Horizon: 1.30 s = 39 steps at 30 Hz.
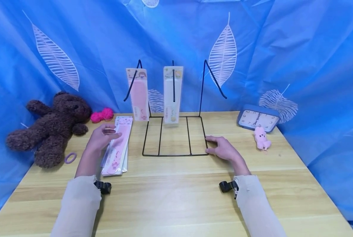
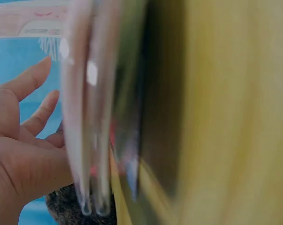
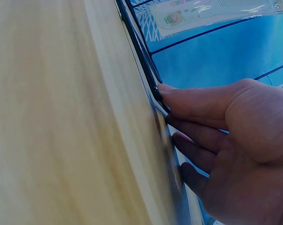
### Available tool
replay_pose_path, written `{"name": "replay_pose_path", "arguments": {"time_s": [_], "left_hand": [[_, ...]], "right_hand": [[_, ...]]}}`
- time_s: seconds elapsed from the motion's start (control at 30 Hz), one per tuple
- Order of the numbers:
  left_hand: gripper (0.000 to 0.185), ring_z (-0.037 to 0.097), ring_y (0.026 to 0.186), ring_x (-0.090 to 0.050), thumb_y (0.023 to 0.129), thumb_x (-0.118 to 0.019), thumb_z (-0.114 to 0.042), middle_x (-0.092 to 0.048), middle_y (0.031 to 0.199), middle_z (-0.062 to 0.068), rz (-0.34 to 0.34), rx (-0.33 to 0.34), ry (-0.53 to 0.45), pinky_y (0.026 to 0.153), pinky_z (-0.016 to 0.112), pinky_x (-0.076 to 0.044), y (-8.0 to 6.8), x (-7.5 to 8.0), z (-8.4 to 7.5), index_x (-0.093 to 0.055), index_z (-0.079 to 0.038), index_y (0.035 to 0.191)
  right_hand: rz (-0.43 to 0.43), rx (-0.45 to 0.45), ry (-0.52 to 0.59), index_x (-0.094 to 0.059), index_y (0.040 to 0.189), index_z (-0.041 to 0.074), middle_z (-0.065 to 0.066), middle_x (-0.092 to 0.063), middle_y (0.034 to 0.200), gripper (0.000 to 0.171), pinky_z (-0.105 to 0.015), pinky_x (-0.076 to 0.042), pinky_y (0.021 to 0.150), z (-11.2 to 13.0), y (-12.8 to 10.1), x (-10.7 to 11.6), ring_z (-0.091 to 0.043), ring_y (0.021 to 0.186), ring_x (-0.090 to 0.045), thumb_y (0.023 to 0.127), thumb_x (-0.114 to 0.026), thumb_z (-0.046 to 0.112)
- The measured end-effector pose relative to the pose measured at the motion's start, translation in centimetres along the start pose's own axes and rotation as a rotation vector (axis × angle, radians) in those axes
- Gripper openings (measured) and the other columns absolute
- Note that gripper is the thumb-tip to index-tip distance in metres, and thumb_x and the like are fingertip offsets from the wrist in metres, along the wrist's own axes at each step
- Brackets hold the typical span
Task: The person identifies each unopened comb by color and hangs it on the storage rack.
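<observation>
The pile of comb packs [image 1: 118, 148] lies near the left edge of the table [image 1: 176, 194]. The left hand [image 1: 100, 138] rests on top of it, thumb and fingers curled round the top pack. The right hand [image 1: 223, 148] presses flat, fingers straight, on the right front corner of the wire rack [image 1: 174, 136] in the middle. Two packs [image 1: 155, 93] hang there already. I think another pack is being picked up; next it must be lifted up to an empty hook [image 1: 213, 77]
</observation>
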<state>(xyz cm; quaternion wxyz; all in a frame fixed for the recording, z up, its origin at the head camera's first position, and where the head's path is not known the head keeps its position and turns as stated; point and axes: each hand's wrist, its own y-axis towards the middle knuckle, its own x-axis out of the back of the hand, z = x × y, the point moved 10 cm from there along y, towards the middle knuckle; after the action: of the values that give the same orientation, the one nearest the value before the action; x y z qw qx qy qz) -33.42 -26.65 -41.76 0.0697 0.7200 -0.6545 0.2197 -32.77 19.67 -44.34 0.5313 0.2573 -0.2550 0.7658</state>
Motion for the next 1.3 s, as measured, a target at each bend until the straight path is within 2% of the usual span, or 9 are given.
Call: {"name": "replay_pose_path", "arguments": {"time_s": [0.13, 0.4, 0.5, 0.7, 0.87, 1.03, 1.17, 1.3], "left_hand": [[0.068, 0.041, 0.129, -0.041, 0.092, -0.076, -0.024, -0.042, 0.146, 0.027, 0.017, 0.034, 0.062, 0.103, 0.049, -0.038, -0.1, 0.0, 0.8, -0.042, -0.002, 0.146], [0.077, 0.038, 0.11, -0.049, 0.091, -0.077, -0.019, -0.042, 0.138, 0.029, 0.081, 0.065, 0.201, 0.086, 0.042, -0.046, 0.1, -0.4, 1.6, -0.033, -0.001, 0.152], [0.078, 0.037, 0.108, -0.05, 0.093, -0.075, -0.018, -0.043, 0.136, 0.029, 0.081, 0.07, 0.199, 0.085, 0.042, -0.046, 0.3, -0.4, 1.8, -0.03, -0.002, 0.155], [0.084, 0.041, 0.119, -0.047, 0.095, -0.071, -0.011, -0.041, 0.141, 0.035, 0.073, 0.057, 0.166, 0.096, 0.048, -0.043, 0.6, -0.2, 2.0, -0.018, -0.001, 0.159], [0.079, 0.04, 0.116, -0.049, 0.097, -0.065, -0.01, -0.04, 0.141, 0.036, 0.015, 0.04, 0.155, 0.091, 0.045, -0.046, 0.6, 0.8, 2.1, -0.017, 0.001, 0.159], [0.069, 0.035, 0.106, -0.049, 0.098, -0.054, -0.006, -0.046, 0.126, 0.029, -0.09, -0.003, 0.139, 0.082, 0.039, -0.046, 0.8, 2.2, 1.8, -0.02, 0.003, 0.158], [0.07, 0.027, 0.09, -0.054, 0.097, -0.05, -0.002, -0.048, 0.11, 0.021, -0.14, -0.036, 0.067, 0.07, 0.031, -0.05, 0.5, 2.9, 1.2, -0.017, 0.0, 0.159], [0.067, 0.021, 0.08, -0.056, 0.099, -0.048, -0.005, -0.048, 0.106, 0.016, -0.187, -0.069, -0.03, 0.063, 0.029, -0.053, 0.0, 3.7, 0.4, -0.017, -0.007, 0.159]], "right_hand": [[0.003, 0.009, -0.001, -0.049, 0.147, 0.0, -0.022, -0.04, 0.155, 0.061, -0.056, -0.019, 0.119, 0.2, 0.0, -0.1, -0.042, 0.146, -0.029, 0.093, -0.072, 0.013], [-0.001, 0.012, -0.01, -0.048, 0.147, 0.0, -0.021, -0.04, 0.155, 0.06, -0.056, -0.018, 0.119, 0.2, 0.0, 0.0, -0.042, 0.147, -0.028, 0.093, -0.072, 0.012], [0.0, 0.011, -0.011, -0.048, 0.148, 0.0, -0.022, -0.04, 0.155, 0.06, -0.057, -0.018, 0.119, 0.2, 0.0, 0.1, -0.043, 0.147, -0.028, 0.093, -0.071, 0.012], [-0.002, 0.003, -0.003, -0.048, 0.148, 0.001, -0.021, -0.04, 0.156, 0.061, -0.056, -0.018, 0.119, 0.3, -0.1, 0.2, -0.042, 0.147, -0.028, 0.093, -0.072, 0.012], [-0.002, 0.003, 0.001, -0.048, 0.148, 0.001, -0.021, -0.04, 0.156, 0.061, -0.056, -0.018, 0.119, 0.2, 0.0, 0.1, -0.042, 0.147, -0.028, 0.093, -0.072, 0.013], [-0.006, 0.004, -0.002, -0.049, 0.147, 0.001, -0.021, -0.04, 0.155, 0.061, -0.056, -0.018, 0.119, 0.2, 0.1, 0.2, -0.042, 0.147, -0.029, 0.092, -0.072, 0.013], [-0.005, 0.0, -0.001, -0.049, 0.147, 0.001, -0.021, -0.04, 0.156, 0.061, -0.055, -0.018, 0.119, 0.0, 0.1, 0.1, -0.042, 0.147, -0.029, 0.092, -0.072, 0.013], [-0.005, 0.0, 0.002, -0.049, 0.147, 0.001, -0.021, -0.04, 0.156, 0.06, -0.056, -0.019, 0.119, 0.0, 0.1, 0.0, -0.042, 0.147, -0.029, 0.092, -0.072, 0.013]]}}
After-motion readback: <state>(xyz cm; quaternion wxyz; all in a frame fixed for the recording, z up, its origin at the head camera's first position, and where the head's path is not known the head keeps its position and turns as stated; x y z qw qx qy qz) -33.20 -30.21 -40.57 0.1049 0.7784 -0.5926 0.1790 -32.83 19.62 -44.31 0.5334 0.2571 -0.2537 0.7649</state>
